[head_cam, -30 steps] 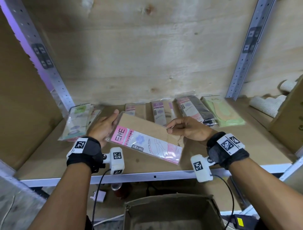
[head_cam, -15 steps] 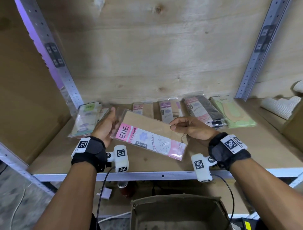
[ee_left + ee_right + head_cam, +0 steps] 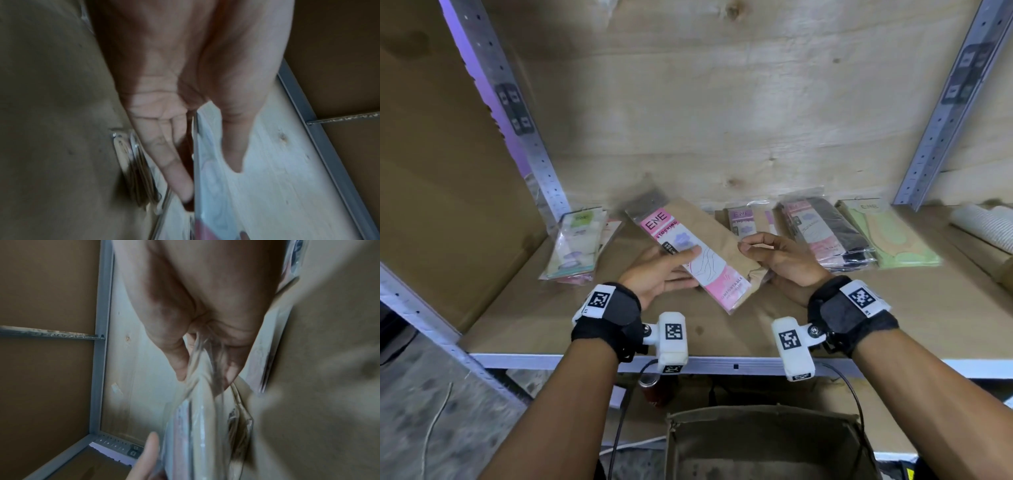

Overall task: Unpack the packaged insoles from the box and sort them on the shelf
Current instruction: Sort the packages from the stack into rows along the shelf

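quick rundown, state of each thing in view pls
pink packet: sealed, held above the shelf, tilted
left hand: thumb on top, fingers under the packet
right hand: pinching the packet's edge
shelf packets: sealed, lying flat in a row
cardboard box: open, below the shelf

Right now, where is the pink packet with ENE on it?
In the head view the pink packet is held above the middle of the shelf, between the left hand and the right hand, in front of the packets lying along the back wall.
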The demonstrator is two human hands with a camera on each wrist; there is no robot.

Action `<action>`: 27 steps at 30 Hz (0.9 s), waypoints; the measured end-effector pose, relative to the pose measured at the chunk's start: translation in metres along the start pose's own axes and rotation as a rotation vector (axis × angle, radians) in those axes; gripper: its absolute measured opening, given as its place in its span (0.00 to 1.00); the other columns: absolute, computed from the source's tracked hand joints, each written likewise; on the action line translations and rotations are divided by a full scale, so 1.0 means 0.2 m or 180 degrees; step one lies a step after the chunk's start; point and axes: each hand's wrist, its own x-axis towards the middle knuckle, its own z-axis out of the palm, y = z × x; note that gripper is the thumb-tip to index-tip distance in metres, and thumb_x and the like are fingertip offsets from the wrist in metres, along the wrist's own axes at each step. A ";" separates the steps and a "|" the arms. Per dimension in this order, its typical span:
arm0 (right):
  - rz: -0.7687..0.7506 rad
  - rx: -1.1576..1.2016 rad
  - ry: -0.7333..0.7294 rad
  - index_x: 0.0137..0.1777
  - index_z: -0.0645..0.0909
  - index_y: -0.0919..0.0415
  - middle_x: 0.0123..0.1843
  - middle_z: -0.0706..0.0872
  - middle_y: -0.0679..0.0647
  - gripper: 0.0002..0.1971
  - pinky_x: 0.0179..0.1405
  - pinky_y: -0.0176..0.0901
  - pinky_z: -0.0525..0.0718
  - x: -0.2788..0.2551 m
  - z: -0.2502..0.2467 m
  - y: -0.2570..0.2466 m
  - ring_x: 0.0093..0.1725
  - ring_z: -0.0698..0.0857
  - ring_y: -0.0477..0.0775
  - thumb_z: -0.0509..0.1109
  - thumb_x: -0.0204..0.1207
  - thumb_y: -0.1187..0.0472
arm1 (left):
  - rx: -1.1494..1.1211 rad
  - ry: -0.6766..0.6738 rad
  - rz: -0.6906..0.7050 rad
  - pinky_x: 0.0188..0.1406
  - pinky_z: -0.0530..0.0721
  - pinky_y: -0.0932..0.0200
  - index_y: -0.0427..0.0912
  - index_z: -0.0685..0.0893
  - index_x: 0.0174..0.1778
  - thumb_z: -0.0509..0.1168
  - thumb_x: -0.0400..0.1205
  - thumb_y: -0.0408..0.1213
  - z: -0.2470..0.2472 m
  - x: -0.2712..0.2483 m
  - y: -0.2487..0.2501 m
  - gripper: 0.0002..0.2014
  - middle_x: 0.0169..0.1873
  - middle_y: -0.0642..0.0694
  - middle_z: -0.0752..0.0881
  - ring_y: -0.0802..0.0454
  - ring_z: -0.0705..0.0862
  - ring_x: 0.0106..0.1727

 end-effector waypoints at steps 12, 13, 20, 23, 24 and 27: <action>0.0440 0.0282 -0.0338 0.67 0.80 0.64 0.56 0.90 0.67 0.14 0.47 0.46 0.90 -0.01 -0.05 -0.02 0.50 0.92 0.60 0.66 0.83 0.62 | -0.0263 0.0831 0.0350 0.44 0.92 0.59 0.33 0.84 0.63 0.71 0.83 0.32 -0.06 0.06 0.00 0.14 0.54 0.37 0.92 0.43 0.92 0.55; 0.0449 0.0256 -0.0383 0.65 0.80 0.64 0.57 0.90 0.66 0.13 0.48 0.46 0.89 -0.02 -0.06 -0.02 0.53 0.91 0.60 0.65 0.82 0.65 | -0.0277 0.0845 0.0331 0.42 0.92 0.61 0.33 0.84 0.63 0.71 0.83 0.32 -0.07 0.06 0.00 0.14 0.54 0.36 0.92 0.42 0.92 0.56; 0.0374 -0.0096 -0.0399 0.44 0.87 0.57 0.51 0.92 0.61 0.07 0.45 0.44 0.90 -0.02 -0.05 0.01 0.51 0.92 0.56 0.72 0.77 0.69 | -0.0357 0.0785 0.0270 0.37 0.91 0.63 0.36 0.84 0.61 0.72 0.82 0.31 -0.07 0.07 0.00 0.12 0.52 0.37 0.93 0.47 0.93 0.49; 0.0296 -0.0178 -0.0378 0.41 0.87 0.53 0.48 0.92 0.58 0.08 0.43 0.41 0.90 -0.02 -0.05 0.01 0.46 0.92 0.52 0.74 0.76 0.67 | -0.0335 0.0705 0.0197 0.33 0.90 0.64 0.38 0.85 0.56 0.73 0.81 0.31 -0.07 0.06 0.00 0.08 0.49 0.38 0.94 0.50 0.94 0.44; 0.0258 -0.0228 -0.0397 0.42 0.86 0.52 0.47 0.92 0.57 0.07 0.42 0.39 0.90 -0.02 -0.05 0.01 0.44 0.92 0.50 0.75 0.76 0.67 | -0.0302 0.0648 0.0158 0.32 0.89 0.64 0.39 0.86 0.54 0.73 0.81 0.32 -0.07 0.06 -0.01 0.07 0.47 0.39 0.94 0.50 0.94 0.43; 0.0187 -0.0312 -0.0537 0.43 0.86 0.54 0.45 0.91 0.58 0.06 0.39 0.36 0.89 -0.03 -0.04 0.00 0.41 0.91 0.50 0.75 0.76 0.67 | -0.0179 0.0518 0.0072 0.32 0.89 0.65 0.40 0.86 0.53 0.72 0.81 0.32 -0.07 0.06 -0.01 0.06 0.47 0.40 0.94 0.52 0.94 0.42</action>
